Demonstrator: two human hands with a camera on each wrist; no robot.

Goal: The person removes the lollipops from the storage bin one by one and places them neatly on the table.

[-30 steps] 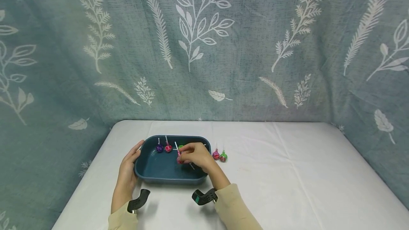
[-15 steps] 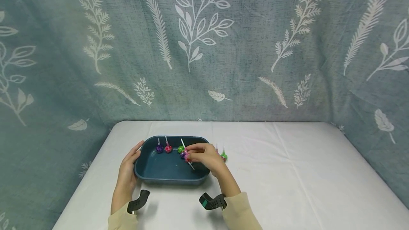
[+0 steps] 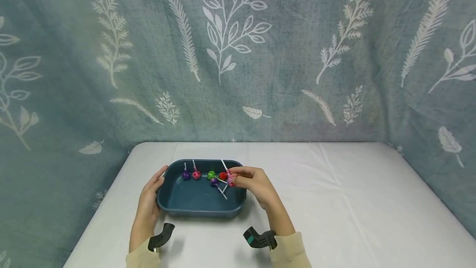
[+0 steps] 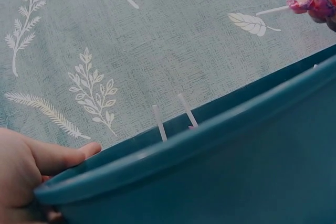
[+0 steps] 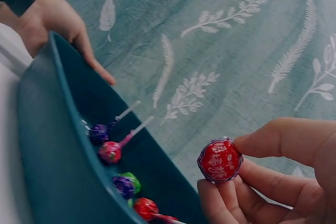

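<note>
My right hand (image 3: 256, 181) pinches a pink-and-red wrapped lollipop (image 5: 220, 160) between thumb and fingers, its white stick pointing up and away. In the head view that lollipop overlaps the right end of a dark teal tray (image 3: 186, 202). My left hand (image 3: 148, 197) rests against the tray's left end, fingers extended along the outside of the rim. Inside the tray, a purple lollipop (image 3: 186, 175) and a pink one (image 3: 196, 174) stand near the back wall, sticks up. Further right lie a green lollipop (image 3: 211, 175), a second purple one (image 3: 214, 182) and a red one (image 3: 223, 175).
A white cloth covers the table (image 3: 327, 210), which stretches well to the right of the tray. Behind it hangs a grey-green curtain (image 3: 290, 94) with white leaf prints. Each wrist wears a black camera mount (image 3: 161, 237).
My right hand has moved right with the pinched lollipop, from the tray's middle to its right end, uncovering the red lollipop. It now hides the lollipops seen earlier beside the tray. My left hand stays put.
</note>
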